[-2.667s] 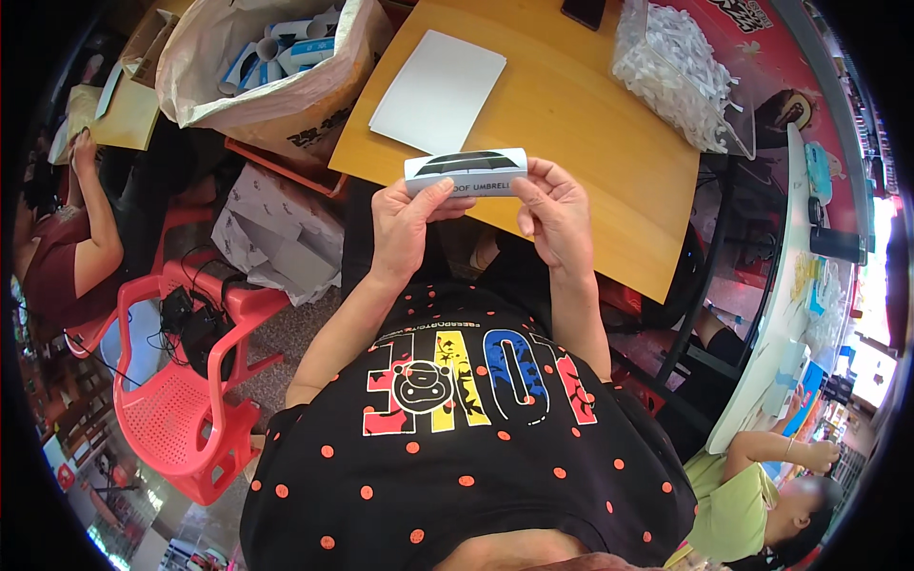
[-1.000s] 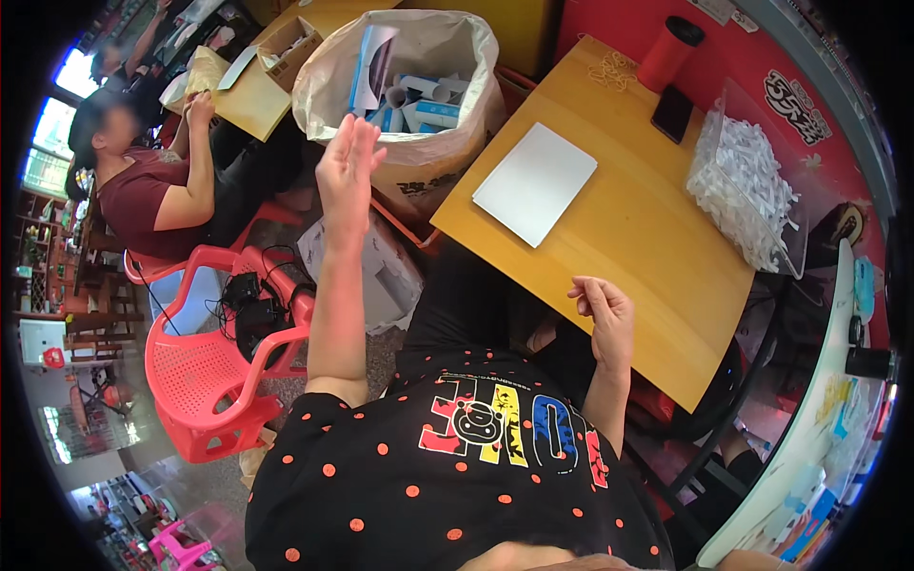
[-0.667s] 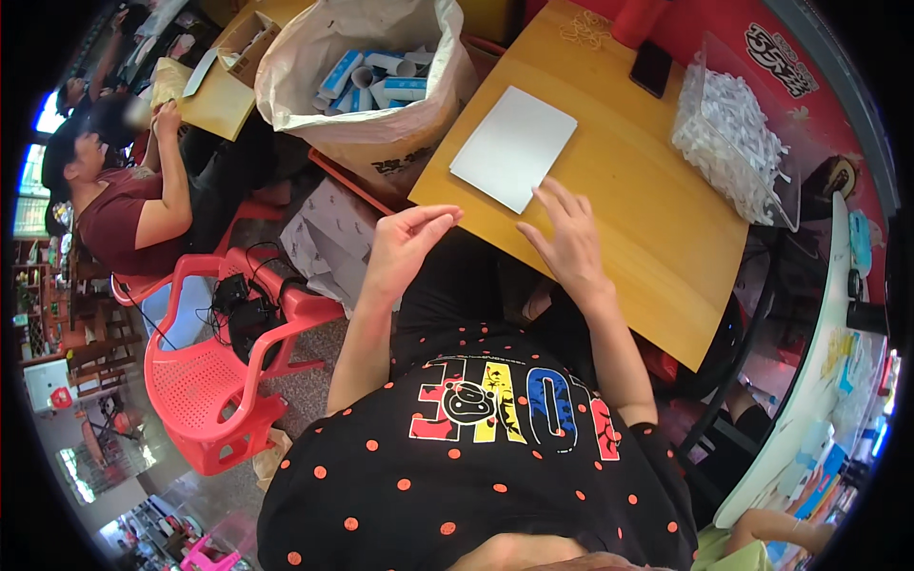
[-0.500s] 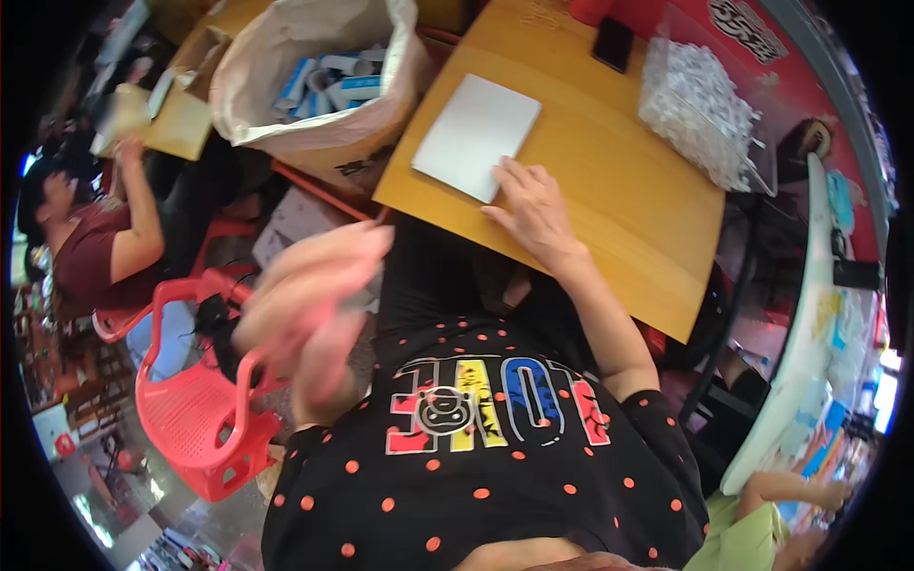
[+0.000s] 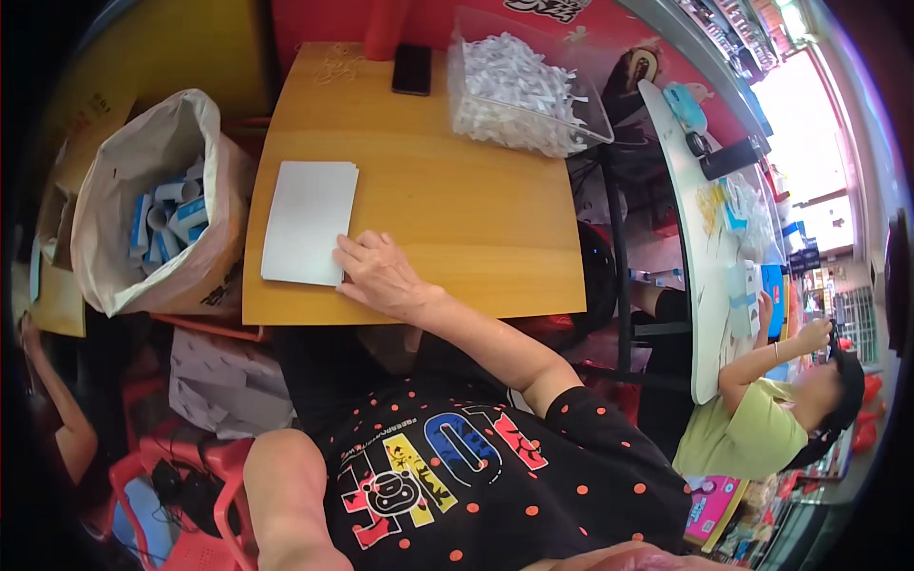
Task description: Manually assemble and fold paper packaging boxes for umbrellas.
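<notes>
1. Right hand (image 5: pixel 381 278) is flat on the wooden counter (image 5: pixel 457 209), fingers spread and gripping nothing, fingertips touching the lower right corner of the white sheet stack (image 5: pixel 309 221).
2. The left hand itself is out of view; only the upper arm shows at the lower edge, so its state can't be told.
3. The stack lies flat near the counter's left edge, just beside the open paper sack of blue-and-white packets (image 5: pixel 152 205).
4. Its long axis runs away from the person, from the near edge toward the far side, tilted a touch to the right.
5. Risk: a sideways nudge from those fingertips could fan the sheets or slide them off the left edge toward the sack.
6. The clear tub of white slips (image 5: pixel 519 81) and dark phone (image 5: pixel 412 68) sit well apart at the far side.
</notes>
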The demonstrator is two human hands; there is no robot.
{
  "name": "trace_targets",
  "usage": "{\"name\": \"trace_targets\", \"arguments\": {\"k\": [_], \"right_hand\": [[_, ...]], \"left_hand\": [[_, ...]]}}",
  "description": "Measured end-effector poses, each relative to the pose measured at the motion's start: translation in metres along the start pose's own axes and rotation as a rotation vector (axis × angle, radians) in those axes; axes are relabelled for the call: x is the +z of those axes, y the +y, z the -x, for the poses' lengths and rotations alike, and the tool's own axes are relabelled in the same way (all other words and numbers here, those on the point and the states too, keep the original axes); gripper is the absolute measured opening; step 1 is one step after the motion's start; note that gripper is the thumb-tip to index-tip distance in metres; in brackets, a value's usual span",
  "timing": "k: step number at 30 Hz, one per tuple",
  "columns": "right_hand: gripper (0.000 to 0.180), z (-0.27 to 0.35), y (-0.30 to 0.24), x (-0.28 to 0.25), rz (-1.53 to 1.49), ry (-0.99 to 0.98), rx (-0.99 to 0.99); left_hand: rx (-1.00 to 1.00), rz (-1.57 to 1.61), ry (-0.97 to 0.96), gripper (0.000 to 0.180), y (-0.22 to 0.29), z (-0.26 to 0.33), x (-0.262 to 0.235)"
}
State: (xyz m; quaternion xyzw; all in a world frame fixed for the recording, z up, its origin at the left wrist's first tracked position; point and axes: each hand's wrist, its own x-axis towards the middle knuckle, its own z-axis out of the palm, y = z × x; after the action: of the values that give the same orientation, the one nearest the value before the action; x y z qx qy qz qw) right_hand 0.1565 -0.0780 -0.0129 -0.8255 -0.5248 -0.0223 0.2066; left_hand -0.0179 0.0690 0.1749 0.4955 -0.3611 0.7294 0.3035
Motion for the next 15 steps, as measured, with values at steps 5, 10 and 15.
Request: {"name": "trace_targets", "arguments": {"k": [5,10,15], "right_hand": [[0.037,0.000,0.000,0.005,0.048,0.087,-0.055],[0.039,-0.001,-0.003,0.006,0.054,0.081,-0.041],[0.032,0.002,0.004,0.003,0.098,0.028,-0.031]], "left_hand": [[0.014,0.035,0.009,0.036,-0.008,-0.001,-0.007],[0.034,0.054,0.003,0.037,-0.009,-0.007,-0.010],[0.013,0.069,0.070,0.038,-0.010,-0.005,-0.010]]}}
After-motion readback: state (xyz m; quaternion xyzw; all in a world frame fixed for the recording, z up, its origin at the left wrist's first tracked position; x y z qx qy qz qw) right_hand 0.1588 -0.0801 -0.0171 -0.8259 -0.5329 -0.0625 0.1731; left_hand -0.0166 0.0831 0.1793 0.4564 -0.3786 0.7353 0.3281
